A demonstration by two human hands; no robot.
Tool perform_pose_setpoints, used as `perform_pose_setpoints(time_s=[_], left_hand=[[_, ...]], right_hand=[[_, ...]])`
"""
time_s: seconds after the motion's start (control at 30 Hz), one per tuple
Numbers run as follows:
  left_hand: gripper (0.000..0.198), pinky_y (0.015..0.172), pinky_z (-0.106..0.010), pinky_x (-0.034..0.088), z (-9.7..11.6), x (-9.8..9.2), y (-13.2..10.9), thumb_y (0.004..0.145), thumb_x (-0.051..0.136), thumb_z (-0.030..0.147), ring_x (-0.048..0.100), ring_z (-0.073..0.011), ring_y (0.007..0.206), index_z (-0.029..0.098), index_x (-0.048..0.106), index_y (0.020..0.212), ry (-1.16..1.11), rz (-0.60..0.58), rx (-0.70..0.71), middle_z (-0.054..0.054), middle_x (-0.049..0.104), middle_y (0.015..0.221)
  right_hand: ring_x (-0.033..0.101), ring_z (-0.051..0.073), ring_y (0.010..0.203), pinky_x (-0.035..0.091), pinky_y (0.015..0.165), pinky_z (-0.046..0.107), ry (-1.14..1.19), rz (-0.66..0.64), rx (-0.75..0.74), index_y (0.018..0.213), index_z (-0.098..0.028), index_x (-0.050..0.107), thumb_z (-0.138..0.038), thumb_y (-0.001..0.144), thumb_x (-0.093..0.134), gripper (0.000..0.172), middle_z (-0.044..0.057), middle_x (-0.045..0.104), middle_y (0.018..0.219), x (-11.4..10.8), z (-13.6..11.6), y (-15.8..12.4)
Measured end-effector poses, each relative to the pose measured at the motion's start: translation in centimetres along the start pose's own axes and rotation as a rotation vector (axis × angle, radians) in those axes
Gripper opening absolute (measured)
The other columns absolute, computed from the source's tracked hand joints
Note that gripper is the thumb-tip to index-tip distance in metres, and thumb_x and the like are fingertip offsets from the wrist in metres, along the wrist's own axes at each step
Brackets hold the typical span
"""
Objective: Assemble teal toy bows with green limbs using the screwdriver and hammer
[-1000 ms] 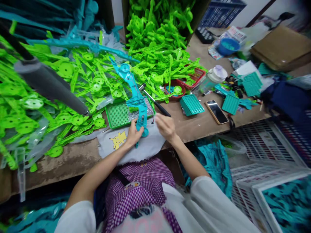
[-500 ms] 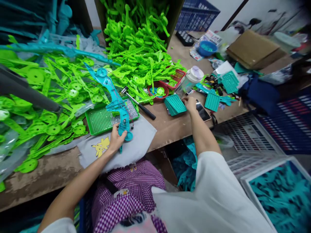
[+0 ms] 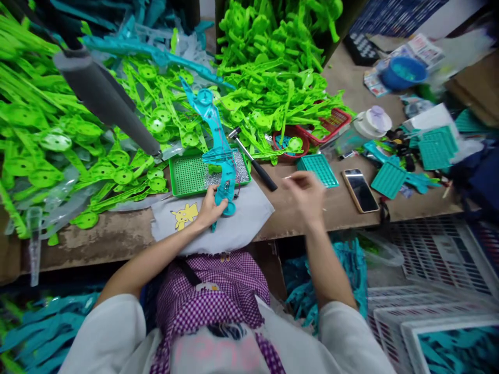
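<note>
My left hand (image 3: 209, 210) grips the lower end of a long teal plastic toy part (image 3: 215, 140) that lies over a green perforated tray (image 3: 186, 177) and a grey cloth with a yellow cartoon print (image 3: 241, 223). My right hand (image 3: 306, 194) hovers, blurred, above the table near a teal grid piece (image 3: 317, 169); its fingers look pinched on something small and thin that I cannot make out. A small hammer (image 3: 252, 161) lies between the two hands.
Heaps of bright green plastic parts (image 3: 128, 124) cover the left and back of the table. A phone (image 3: 360, 190), a red bowl (image 3: 289, 142), more teal grid pieces (image 3: 432, 148) and a blue bowl (image 3: 401, 72) lie right. White crates (image 3: 436, 259) stand below right.
My right hand went right to the teal grid pieces by the phone and has come back toward the middle with its fingers pinched. The left hand kept hold of the teal part.
</note>
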State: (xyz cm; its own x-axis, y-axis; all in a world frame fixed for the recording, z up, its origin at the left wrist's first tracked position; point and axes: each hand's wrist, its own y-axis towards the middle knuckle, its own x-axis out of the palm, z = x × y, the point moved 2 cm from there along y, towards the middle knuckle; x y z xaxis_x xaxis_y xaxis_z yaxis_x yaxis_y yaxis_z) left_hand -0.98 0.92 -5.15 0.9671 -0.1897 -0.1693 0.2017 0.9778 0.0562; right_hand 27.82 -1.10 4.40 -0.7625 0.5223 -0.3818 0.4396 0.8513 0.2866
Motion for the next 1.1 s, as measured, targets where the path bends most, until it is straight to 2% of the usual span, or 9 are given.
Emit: perform_pose_setpoints(time_s=[0.1, 0.17, 0.23, 0.37, 0.47, 0.7, 0.83, 1.0, 1.1], left_hand=[[0.040, 0.085, -0.038, 0.052, 0.1, -0.1, -0.1, 0.082, 0.067, 0.030, 0.065, -0.0210, 0.090, 0.021, 0.049, 0.117, 0.030, 0.007, 0.009, -0.006, 0.066, 0.101], [0.040, 0.086, -0.038, 0.052, 0.3, -0.1, -0.2, 0.082, 0.066, 0.028, 0.065, -0.0214, 0.092, 0.020, 0.049, 0.118, 0.031, -0.002, 0.016, -0.006, 0.066, 0.103], [0.040, 0.085, -0.038, 0.052, 0.4, 0.0, -0.2, 0.082, 0.064, 0.026, 0.065, -0.0212, 0.092, 0.020, 0.048, 0.118, 0.019, -0.016, 0.026, -0.006, 0.067, 0.104], [0.037, 0.081, -0.035, 0.052, 0.5, 0.3, -0.2, 0.081, 0.062, 0.022, 0.064, -0.0192, 0.084, 0.020, 0.049, 0.116, -0.033, -0.033, 0.019, -0.004, 0.066, 0.099], [0.036, 0.079, -0.035, 0.052, 0.6, 0.4, -0.2, 0.081, 0.061, 0.022, 0.064, -0.0195, 0.083, 0.019, 0.049, 0.115, -0.051, -0.030, 0.001, -0.003, 0.066, 0.095], [0.037, 0.079, -0.035, 0.053, 0.7, 0.4, -0.3, 0.080, 0.063, 0.018, 0.064, -0.0201, 0.084, 0.019, 0.050, 0.114, -0.043, -0.021, -0.024, -0.003, 0.065, 0.093], [0.034, 0.076, -0.034, 0.053, 0.8, 0.4, -0.4, 0.080, 0.063, 0.018, 0.064, -0.0191, 0.081, 0.020, 0.051, 0.112, -0.035, -0.019, -0.028, -0.002, 0.065, 0.090], [0.035, 0.076, -0.035, 0.054, 0.9, 0.2, -0.4, 0.082, 0.063, 0.021, 0.064, -0.0192, 0.079, 0.019, 0.050, 0.115, -0.006, -0.022, -0.036, -0.003, 0.066, 0.091], [0.039, 0.085, -0.039, 0.055, 0.9, -0.2, -0.3, 0.084, 0.063, 0.026, 0.066, -0.0223, 0.090, 0.019, 0.048, 0.119, -0.005, -0.039, 0.006, -0.007, 0.067, 0.101]], right_hand=[[0.071, 0.016, 0.072, 0.060, 0.071, 0.033, 0.180, -0.195, -0.033, 0.086, -0.021, 0.070, -0.039, 0.084, 0.073, 0.018, 0.002, 0.074, 0.080, 8.1, -2.0, -5.7], [0.072, 0.017, 0.075, 0.062, 0.073, 0.034, 0.162, -0.200, -0.077, 0.090, -0.022, 0.072, -0.039, 0.089, 0.067, 0.018, 0.004, 0.077, 0.085, 11.1, -2.5, -7.2], [0.073, 0.018, 0.079, 0.063, 0.077, 0.036, 0.068, -0.176, -0.189, 0.093, -0.023, 0.073, -0.037, 0.092, 0.064, 0.017, 0.005, 0.077, 0.090, 12.2, -2.6, -7.3], [0.073, 0.020, 0.087, 0.061, 0.084, 0.038, -0.120, -0.189, -0.447, 0.095, -0.022, 0.073, -0.032, 0.096, 0.058, 0.017, 0.008, 0.076, 0.093, 12.4, -2.4, -6.4], [0.073, 0.020, 0.090, 0.061, 0.084, 0.036, -0.239, -0.233, -0.548, 0.095, -0.022, 0.073, -0.030, 0.099, 0.055, 0.020, 0.009, 0.076, 0.095, 12.5, -2.3, -6.1], [0.072, 0.022, 0.105, 0.059, 0.096, 0.040, -0.361, -0.490, -0.539, 0.104, -0.025, 0.075, -0.032, 0.101, 0.050, 0.026, 0.009, 0.077, 0.107, 12.1, -2.3, -5.1], [0.070, 0.024, 0.111, 0.057, 0.101, 0.044, -0.362, -0.557, -0.522, 0.117, -0.025, 0.074, -0.028, 0.101, 0.049, 0.030, 0.010, 0.075, 0.118, 12.0, -1.9, -5.3], [0.065, 0.027, 0.122, 0.054, 0.103, 0.048, -0.334, -0.478, -0.474, 0.137, -0.024, 0.064, -0.031, 0.101, 0.047, 0.040, 0.014, 0.068, 0.129, 11.3, -1.5, -8.2], [0.058, 0.028, 0.132, 0.050, 0.108, 0.051, -0.191, -0.202, -0.255, 0.145, -0.026, 0.054, -0.042, 0.099, 0.050, 0.049, 0.016, 0.059, 0.141, 10.1, -1.1, -9.4]])
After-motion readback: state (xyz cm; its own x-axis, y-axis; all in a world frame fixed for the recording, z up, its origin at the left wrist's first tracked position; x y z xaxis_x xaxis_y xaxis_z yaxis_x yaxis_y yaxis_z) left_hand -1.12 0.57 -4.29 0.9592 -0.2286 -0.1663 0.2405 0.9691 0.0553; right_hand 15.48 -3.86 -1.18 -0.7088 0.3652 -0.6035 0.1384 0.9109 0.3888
